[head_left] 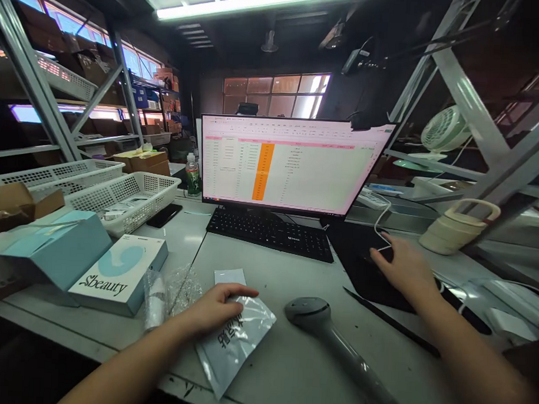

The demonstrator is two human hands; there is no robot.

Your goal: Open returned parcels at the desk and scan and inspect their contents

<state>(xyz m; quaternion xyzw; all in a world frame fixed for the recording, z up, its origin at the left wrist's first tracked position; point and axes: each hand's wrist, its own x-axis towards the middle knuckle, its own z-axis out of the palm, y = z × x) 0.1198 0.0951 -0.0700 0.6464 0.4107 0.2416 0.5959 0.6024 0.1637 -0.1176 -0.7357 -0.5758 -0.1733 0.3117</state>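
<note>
Left hand [215,307] on a silver packet [240,345], right hand [406,266] over a black mouse pad [359,273].

Left to right: Sbeauty box [119,273] around 8 o'clock, then the packet between 6 and 7 on the worktop [271,270], under the left fingers [242,290] and showing mostly toward their 5. Long axis runs roughly 7 to 1. Left thumb and index slightly parted, the rest hidden, so can't tell if it's gripped. Grey scanner [335,344] just beside, handle cut off at 5. Right thumb and index spread near 3:30; black on black there, can't tell what they've got.
</note>
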